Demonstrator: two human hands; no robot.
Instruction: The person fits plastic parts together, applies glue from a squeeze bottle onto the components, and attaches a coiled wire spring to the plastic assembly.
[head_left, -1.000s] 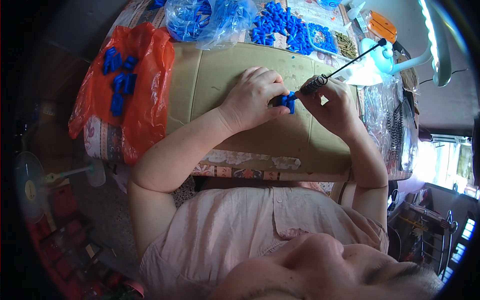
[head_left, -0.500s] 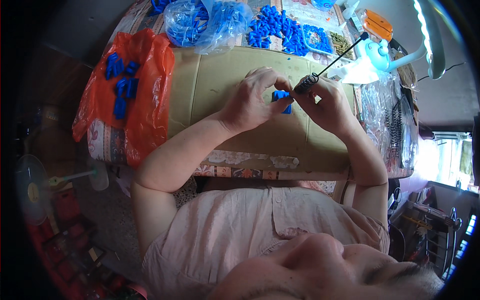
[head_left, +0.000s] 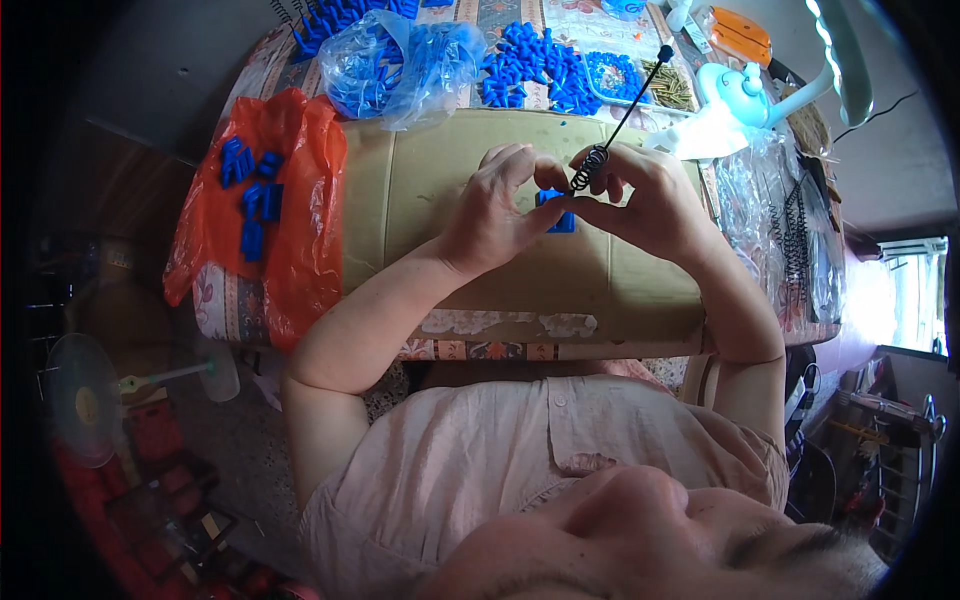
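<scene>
— Two hands at work; what do they hold?
— Left hand [head_left: 497, 212] and right hand [head_left: 650, 205] meet over the tan board [head_left: 420, 220], fingers pinched on a small blue plastic piece [head_left: 556, 210] between them.
— And the wire?
— The right fingers also close on a black spring antenna [head_left: 618, 122], its coil just above the piece, rod slanting away.
— Farther off?
— An orange bag [head_left: 300, 210] to the left; a heap of blue pieces [head_left: 530, 65] beyond.

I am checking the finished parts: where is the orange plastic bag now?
In the head view the orange plastic bag hangs over the table's left edge, left of the beige board, with blue parts on it.
</scene>
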